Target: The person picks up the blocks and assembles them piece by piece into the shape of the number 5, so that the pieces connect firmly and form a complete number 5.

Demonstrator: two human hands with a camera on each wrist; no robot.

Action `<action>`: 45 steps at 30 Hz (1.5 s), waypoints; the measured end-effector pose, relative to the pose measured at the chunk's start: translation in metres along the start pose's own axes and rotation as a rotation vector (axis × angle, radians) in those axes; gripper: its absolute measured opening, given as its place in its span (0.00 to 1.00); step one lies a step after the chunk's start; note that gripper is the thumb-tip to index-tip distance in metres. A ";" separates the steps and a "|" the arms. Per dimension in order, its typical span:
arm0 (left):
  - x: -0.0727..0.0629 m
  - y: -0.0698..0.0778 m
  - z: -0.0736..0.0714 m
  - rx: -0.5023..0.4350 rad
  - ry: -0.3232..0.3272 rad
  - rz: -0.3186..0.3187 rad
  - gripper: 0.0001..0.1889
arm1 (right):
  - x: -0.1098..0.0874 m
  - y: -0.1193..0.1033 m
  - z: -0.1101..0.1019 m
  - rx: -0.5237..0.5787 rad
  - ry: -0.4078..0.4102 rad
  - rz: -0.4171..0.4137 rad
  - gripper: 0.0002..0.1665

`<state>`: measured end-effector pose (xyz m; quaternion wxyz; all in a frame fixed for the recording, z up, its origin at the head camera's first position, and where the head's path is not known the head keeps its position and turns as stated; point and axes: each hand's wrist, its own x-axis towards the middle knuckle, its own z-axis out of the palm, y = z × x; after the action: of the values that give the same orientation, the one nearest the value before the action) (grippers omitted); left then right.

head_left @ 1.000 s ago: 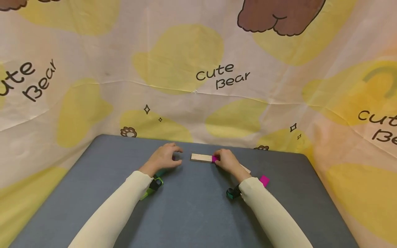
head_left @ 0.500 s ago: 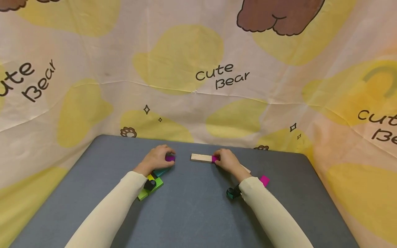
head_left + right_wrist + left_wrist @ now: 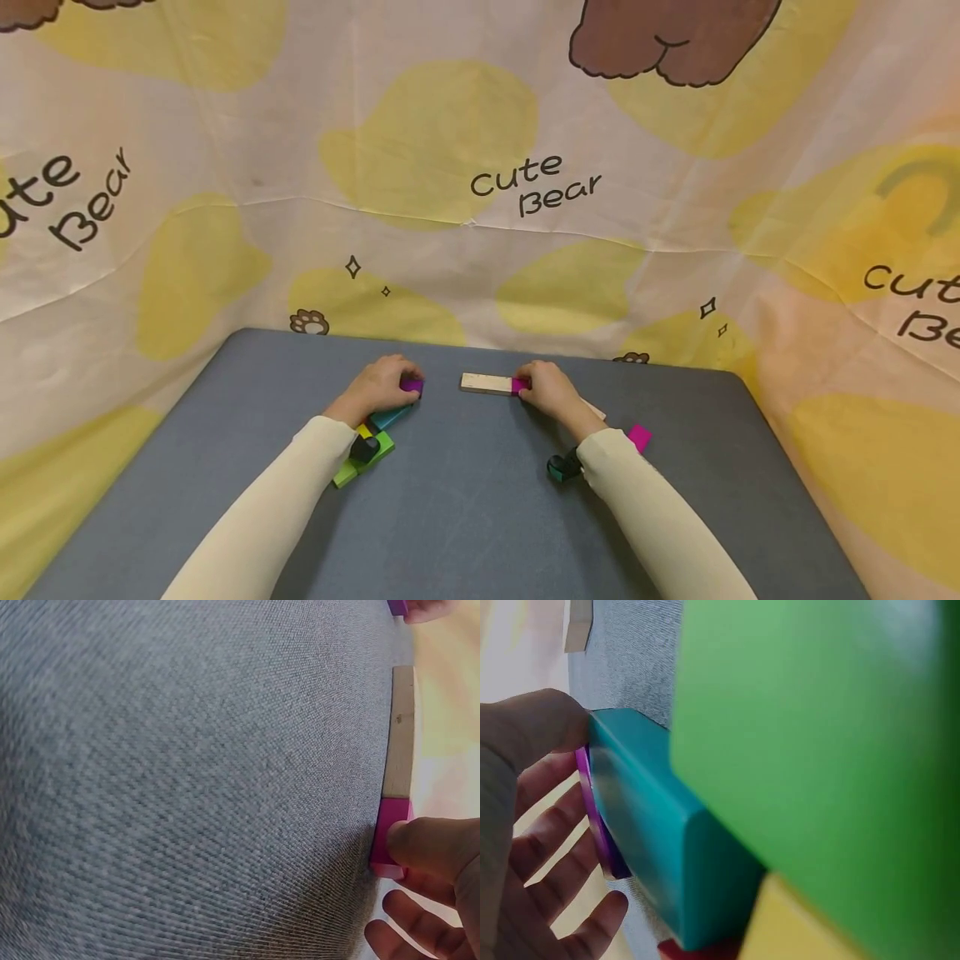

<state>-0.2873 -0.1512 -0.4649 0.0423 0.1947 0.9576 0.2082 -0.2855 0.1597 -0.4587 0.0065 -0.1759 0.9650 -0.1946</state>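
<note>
**pinewood_pete:** Magenta first. Spotted a small magenta block (image 3: 519, 384) butted against the right end of the pale wooden plank (image 3: 487, 382), both flat on the grey table (image 3: 465, 517). Pinched there by the right hand (image 3: 551, 390), with a fingertip pressing on the block in the wrist view. Counting that pairing as done, or near enough. Can't tell whether it's quite flush.

**stacky_mc:** Agreed. Worth a look left of the plank too. Found the left hand (image 3: 382, 383) curled round a purple block (image 3: 412, 385), a clear gap short of the plank's left end. From the wrist cam, looks held flat against the end of a teal block (image 3: 390, 415), thumb over the top and fingers wrapped behind.

**pinewood_pete:** Yep, and plenty left over besides:
- Left of the plank and nearer the body, a yellow block (image 3: 363, 431) and a green block (image 3: 348, 473) huddled with the teal one, none of them near the plank.
- Right of the plank, a second magenta piece (image 3: 639, 437) lying loose beside the sleeve.
- Also a second pale strip (image 3: 596, 409) poking out from under the right wrist.

**stacky_mc:** So early days, at a guess. Just one coloured piece parked at the plank, one more in hand, and the rest not placed.
</note>
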 end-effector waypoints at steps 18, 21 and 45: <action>0.006 0.011 -0.002 -0.047 -0.010 -0.024 0.12 | 0.001 0.000 0.001 -0.007 -0.005 0.019 0.13; 0.007 0.014 -0.003 -0.042 0.009 -0.024 0.13 | 0.001 0.000 0.002 -0.012 -0.007 0.023 0.13; 0.020 0.056 0.012 0.038 0.074 -0.091 0.13 | 0.002 0.000 0.004 -0.009 -0.009 0.029 0.12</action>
<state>-0.2842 -0.0915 -0.4521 0.0125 0.1437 0.9702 0.1948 -0.2872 0.1579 -0.4619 0.0129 -0.1626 0.9683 -0.1891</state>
